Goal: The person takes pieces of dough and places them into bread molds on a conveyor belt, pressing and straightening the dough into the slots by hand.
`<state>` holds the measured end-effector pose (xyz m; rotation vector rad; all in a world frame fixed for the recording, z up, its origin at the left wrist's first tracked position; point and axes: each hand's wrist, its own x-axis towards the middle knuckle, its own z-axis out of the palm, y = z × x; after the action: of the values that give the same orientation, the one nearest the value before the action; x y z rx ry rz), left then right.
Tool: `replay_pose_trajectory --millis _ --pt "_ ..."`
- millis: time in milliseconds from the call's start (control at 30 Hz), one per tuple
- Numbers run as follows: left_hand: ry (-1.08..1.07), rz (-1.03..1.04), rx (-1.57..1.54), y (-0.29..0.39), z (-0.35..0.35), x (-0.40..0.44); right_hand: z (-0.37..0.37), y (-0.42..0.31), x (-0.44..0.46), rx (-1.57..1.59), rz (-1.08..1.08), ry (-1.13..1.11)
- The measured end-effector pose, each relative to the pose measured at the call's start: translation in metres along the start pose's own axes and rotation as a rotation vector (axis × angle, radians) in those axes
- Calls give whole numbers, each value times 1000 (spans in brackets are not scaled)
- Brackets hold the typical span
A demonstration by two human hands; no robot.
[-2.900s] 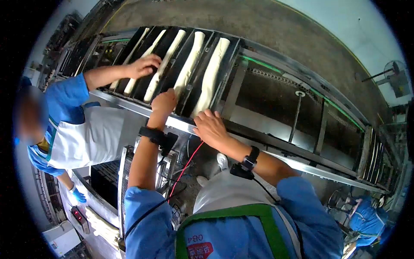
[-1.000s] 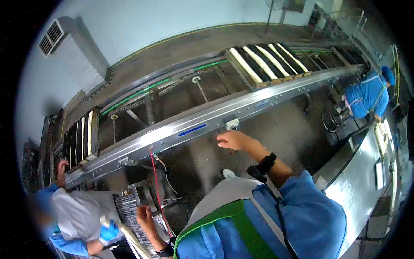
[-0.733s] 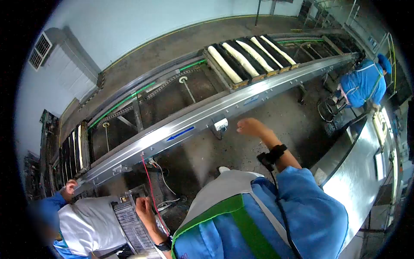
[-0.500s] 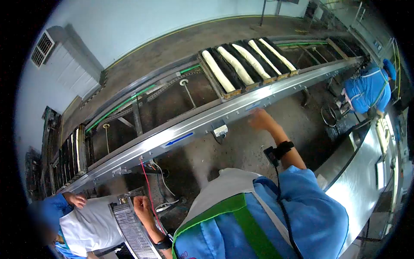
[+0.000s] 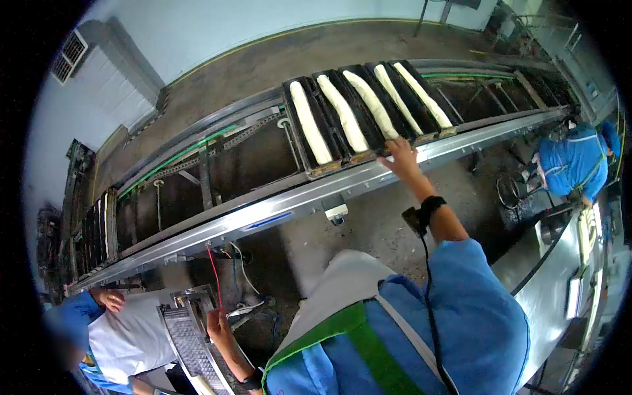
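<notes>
My right hand (image 5: 404,160) reaches forward with its fingers stretched and a little apart. Its fingertips touch the near end of a long dark baking tin (image 5: 388,135) in the middle of a set on the conveyor. In that tin lies a pale dough roll (image 5: 370,102); the other tins of the set hold similar rolls. Low on the left, my left hand (image 5: 220,327) is beside the frame of a metal mesh machine (image 5: 187,339). Its fingers look bent, but I cannot make out whether they grip anything. Both wrists wear dark bands.
The conveyor's steel side rail (image 5: 263,217) crosses in front of me. More tins (image 5: 99,227) stand at its left end. A co-worker (image 5: 125,336) is at the lower left, and another person (image 5: 573,161) stands right of the metal table (image 5: 536,289). Cables hang below the rail.
The tins have shifted left along the conveyor. My right hand has gone from below the rail up to the tin's near end. My left hand remains beside the mesh machine.
</notes>
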<state>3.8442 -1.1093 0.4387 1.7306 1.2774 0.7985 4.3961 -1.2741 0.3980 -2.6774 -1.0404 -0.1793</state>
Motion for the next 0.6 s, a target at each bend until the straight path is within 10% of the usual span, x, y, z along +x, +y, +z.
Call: replay_pose_trajectory --millis 600 --pt "-91 -39 183 75 89 -64 -6 -38 20 187 -73 -44"
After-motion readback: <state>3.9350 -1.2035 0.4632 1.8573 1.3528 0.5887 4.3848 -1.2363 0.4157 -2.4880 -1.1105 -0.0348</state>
